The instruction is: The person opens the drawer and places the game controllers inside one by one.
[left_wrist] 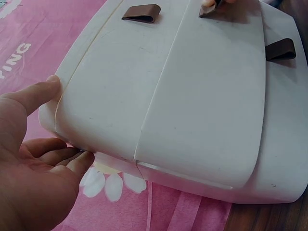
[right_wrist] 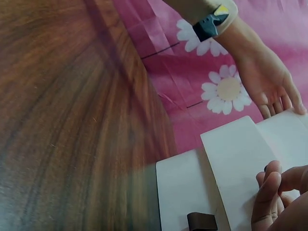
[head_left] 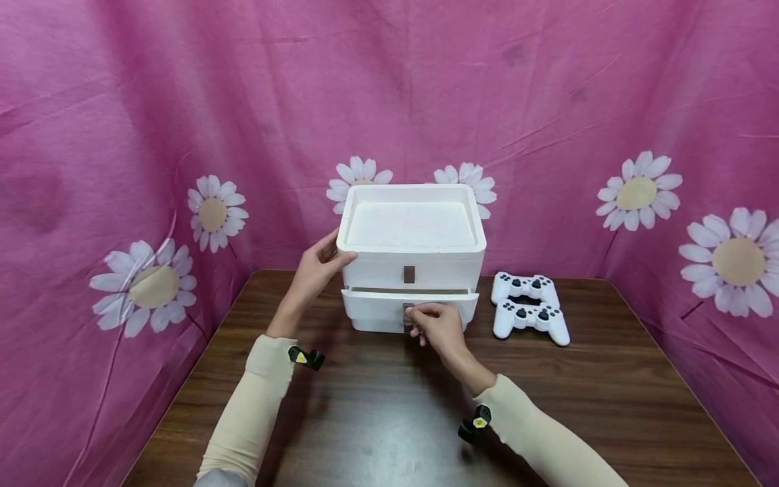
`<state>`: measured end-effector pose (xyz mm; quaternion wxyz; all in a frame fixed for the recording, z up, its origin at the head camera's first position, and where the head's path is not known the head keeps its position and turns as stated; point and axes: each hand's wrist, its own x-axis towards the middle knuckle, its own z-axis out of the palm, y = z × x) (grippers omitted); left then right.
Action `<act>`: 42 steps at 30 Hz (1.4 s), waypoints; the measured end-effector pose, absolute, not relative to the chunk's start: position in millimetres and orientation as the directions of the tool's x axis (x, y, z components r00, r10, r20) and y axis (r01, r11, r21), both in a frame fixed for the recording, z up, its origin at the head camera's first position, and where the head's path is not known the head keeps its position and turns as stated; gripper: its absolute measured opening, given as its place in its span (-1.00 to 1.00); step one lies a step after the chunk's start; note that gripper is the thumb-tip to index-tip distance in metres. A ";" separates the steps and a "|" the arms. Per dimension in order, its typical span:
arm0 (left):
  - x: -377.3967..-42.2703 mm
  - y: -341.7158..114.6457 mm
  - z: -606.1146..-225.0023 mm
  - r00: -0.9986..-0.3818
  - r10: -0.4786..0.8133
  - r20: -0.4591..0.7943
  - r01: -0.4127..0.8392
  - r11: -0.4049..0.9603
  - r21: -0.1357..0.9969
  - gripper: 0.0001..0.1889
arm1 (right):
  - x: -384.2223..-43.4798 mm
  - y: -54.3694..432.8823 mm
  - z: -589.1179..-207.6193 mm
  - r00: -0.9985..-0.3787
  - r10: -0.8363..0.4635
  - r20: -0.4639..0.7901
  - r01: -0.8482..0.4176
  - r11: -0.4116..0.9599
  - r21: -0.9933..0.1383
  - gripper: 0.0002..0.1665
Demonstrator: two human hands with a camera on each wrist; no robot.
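A white drawer unit (head_left: 414, 226) with a shallow tray-like top stands at the back of the table. Its middle drawer (head_left: 374, 310) is pulled partly out, leaving a dark gap above its front. My right hand (head_left: 439, 329) pinches that drawer's brown pull tab (left_wrist: 208, 10) between thumb and fingers, hiding much of the tab. My left hand (head_left: 312, 279) grips the unit's upper left corner, thumb on the front edge and fingers along the side. The upper drawer's brown tab (head_left: 409, 274) is untouched, and so is the lower tab (left_wrist: 281, 50), on a closed drawer.
Two white game controllers (head_left: 531, 321) lie one before the other, right of the unit. Pink cloth (head_left: 414, 88) with printed daisies hangs behind and at both sides of the brown wooden table (head_left: 377, 406).
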<state>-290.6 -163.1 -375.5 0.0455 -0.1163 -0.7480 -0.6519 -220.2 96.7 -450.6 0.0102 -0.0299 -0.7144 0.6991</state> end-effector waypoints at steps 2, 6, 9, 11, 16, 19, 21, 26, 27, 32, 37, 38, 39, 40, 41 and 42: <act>-290.9 -163.2 -375.8 -0.968 0.118 0.220 0.234 0.119 0.965 -0.19 | -215.9 97.3 -451.0 -0.998 0.052 -0.020 0.022 0.033 -0.999 -0.81; -291.8 -163.0 -376.3 -0.967 0.122 0.224 0.238 0.108 0.965 -0.19 | -206.3 98.6 -451.0 -0.999 0.037 -0.013 0.015 0.045 -0.999 -0.81; -292.0 -162.6 -376.7 -0.967 0.119 0.225 0.238 0.109 0.965 -0.18 | -199.6 99.5 -452.1 -1.000 0.018 -0.013 0.013 0.044 -0.999 -0.81; -292.1 -162.8 -377.1 -0.968 0.120 0.223 0.236 0.112 0.965 -0.18 | -195.4 100.0 -452.8 -1.000 0.007 -0.015 0.016 0.039 -0.999 -0.82; -291.4 -163.8 -376.9 -0.967 0.126 0.220 0.234 0.118 0.965 -0.18 | -184.0 101.3 -452.8 -1.000 -0.012 -0.024 0.024 0.028 -0.999 -0.84; -290.9 -164.4 -376.8 -0.967 0.130 0.219 0.234 0.119 0.965 -0.17 | -178.2 101.7 -453.3 -0.999 -0.025 -0.031 0.031 0.025 -0.999 -0.84; -290.7 -164.6 -376.9 -0.966 0.132 0.221 0.237 0.122 0.964 -0.16 | -174.6 101.8 -453.4 -0.999 -0.033 -0.036 0.035 0.026 -0.999 -0.84; -291.2 -165.1 -377.1 -0.964 0.136 0.227 0.244 0.130 0.961 -0.16 | -164.7 102.2 -451.6 -0.998 -0.050 -0.042 0.041 0.027 -0.999 -0.84; -291.3 -165.1 -377.1 -0.964 0.136 0.228 0.246 0.131 0.961 -0.17 | -162.9 102.3 -451.3 -0.998 -0.054 -0.045 0.043 0.028 -0.999 -0.83; -291.4 -165.1 -376.6 -0.962 0.136 0.235 0.253 0.133 0.958 -0.18 | -155.0 103.9 -451.1 -0.996 -0.068 -0.053 0.051 0.036 -0.998 -0.79; -290.9 -165.4 -377.1 -0.963 0.132 0.235 0.253 0.140 0.957 -0.18 | -147.2 105.9 -450.9 -0.994 -0.094 -0.060 0.056 0.039 -0.998 -0.76; -290.9 -165.4 -377.2 -0.963 0.132 0.234 0.252 0.141 0.957 -0.18 | -145.6 106.3 -450.6 -0.993 -0.099 -0.059 0.056 0.039 -0.998 -0.76; -290.8 -165.3 -377.2 -0.964 0.130 0.233 0.251 0.141 0.958 -0.18 | -144.0 106.5 -450.4 -0.993 -0.105 -0.059 0.055 0.038 -0.998 -0.75; -290.4 -165.2 -376.8 -0.963 0.132 0.234 0.252 0.143 0.957 -0.18 | -142.4 106.7 -450.1 -0.992 -0.110 -0.059 0.055 0.038 -0.998 -0.75; -290.3 -165.1 -376.5 -0.963 0.132 0.233 0.251 0.143 0.957 -0.18 | -141.0 106.9 -449.8 -0.992 -0.115 -0.058 0.054 0.037 -0.998 -0.75; -290.6 -165.0 -376.4 -0.963 0.132 0.233 0.252 0.143 0.957 -0.18 | -139.7 107.1 -449.4 -0.991 -0.118 -0.059 0.055 0.038 -0.998 -0.74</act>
